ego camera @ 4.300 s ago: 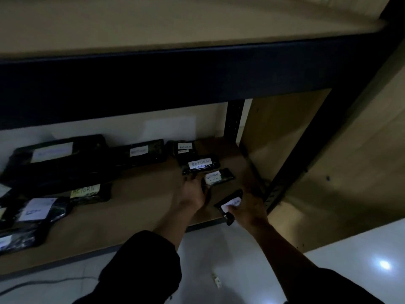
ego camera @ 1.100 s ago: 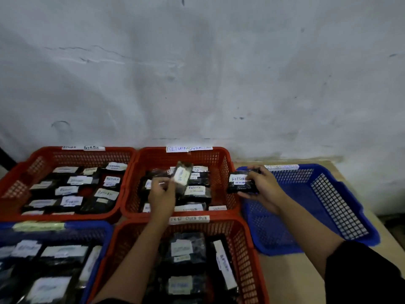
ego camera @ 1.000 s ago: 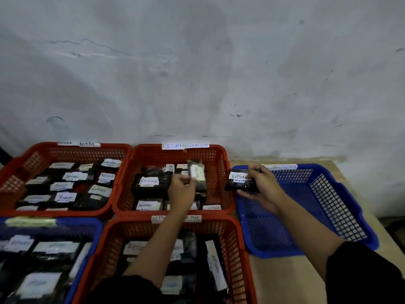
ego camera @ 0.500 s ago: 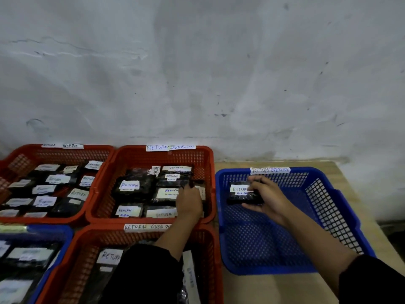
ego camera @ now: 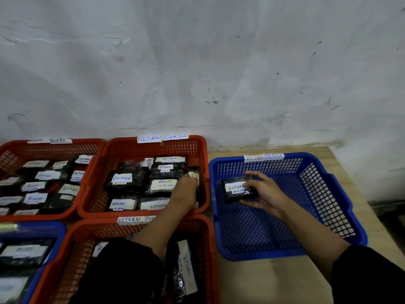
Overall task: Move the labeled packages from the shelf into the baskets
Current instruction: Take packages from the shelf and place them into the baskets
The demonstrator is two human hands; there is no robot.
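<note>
Right hand inside the blue basket, near its far left corner, thumb and fingers curled round a small black package with a white handwritten label reading RETURN. Package held flat, label up, low over the basket's mesh floor; whether touching that floor, cannot tell. Beyond the grip, on the far rim, a paper tag reading RETURN OVERDUE. To the right of and nearer than the grip, only bare blue mesh.

Left hand down in the far middle red basket, at its right side, fingertips against a narrow labeled package standing beside the right wall. Fingers hidden behind the back of the hand, so clamped or merely touching: cannot tell. Just left of this hand, flat black packages with white RETURN labels, packed side by side and filling the basket floor. On the rim beyond, another strip reading RETURN OVERDUE.

Nearer than the left hand, under the forearm, a second red basket holding more labeled packages, one long label running lengthwise. Further left, a third red basket full of labeled packages, and a blue one at the near left corner, likewise loaded. All baskets on a pale wooden tabletop set against a scuffed white wall. Black sleeves on both arms.
</note>
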